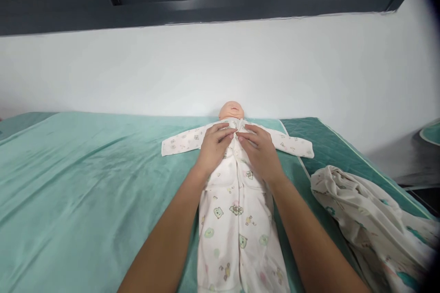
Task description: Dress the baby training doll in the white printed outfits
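A baby doll [231, 110] lies on its back, its head toward the wall. It wears a white long-sleeved baby sleeping gown [237, 219] printed with small animals, its sleeves spread out to both sides. Just below the neck, my left hand [217, 144] pinches one side of the gown's front opening. My right hand [258, 149] grips the other side with bent fingers, close to the left fingertips. Whatever fastener lies between the fingertips is too small to make out. Below my hands, the front seam runs straight down the gown.
Under the doll is a bed with a green sheet [85, 183] and a darker green quilted part [309, 135] at the right. A crumpled white printed cloth [371, 210] lies at the right edge. A white wall [154, 68] and a dark window frame [206, 4] with bars stand behind.
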The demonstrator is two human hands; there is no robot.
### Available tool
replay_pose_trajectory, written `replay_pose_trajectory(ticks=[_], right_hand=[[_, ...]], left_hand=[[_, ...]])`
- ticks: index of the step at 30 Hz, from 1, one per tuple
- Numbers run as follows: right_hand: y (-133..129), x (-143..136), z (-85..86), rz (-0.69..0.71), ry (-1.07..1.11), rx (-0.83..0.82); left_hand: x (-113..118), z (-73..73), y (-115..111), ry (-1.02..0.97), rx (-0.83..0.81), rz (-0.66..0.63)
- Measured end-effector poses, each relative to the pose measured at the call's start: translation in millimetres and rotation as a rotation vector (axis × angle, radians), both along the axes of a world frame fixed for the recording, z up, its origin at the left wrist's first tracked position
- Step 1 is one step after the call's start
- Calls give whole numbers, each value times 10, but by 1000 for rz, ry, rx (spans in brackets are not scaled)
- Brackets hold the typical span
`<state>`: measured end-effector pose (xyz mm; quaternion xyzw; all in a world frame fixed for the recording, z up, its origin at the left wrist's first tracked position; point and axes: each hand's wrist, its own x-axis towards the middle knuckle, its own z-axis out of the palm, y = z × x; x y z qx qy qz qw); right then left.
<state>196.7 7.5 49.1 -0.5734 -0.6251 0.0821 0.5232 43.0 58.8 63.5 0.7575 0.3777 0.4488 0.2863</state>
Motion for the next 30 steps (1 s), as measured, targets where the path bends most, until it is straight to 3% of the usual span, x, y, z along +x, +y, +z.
replay_pose_trajectory(ticks=[9,21,30], right_hand=[[152,-14,106,-74,104,-7],[155,-19,48,-56,256,47],[-4,-24,26,-56,402,47]], left_hand=[[11,-30,24,17,23,15],[11,-8,8,114,64,9],[7,55,-81,390,355,41]])
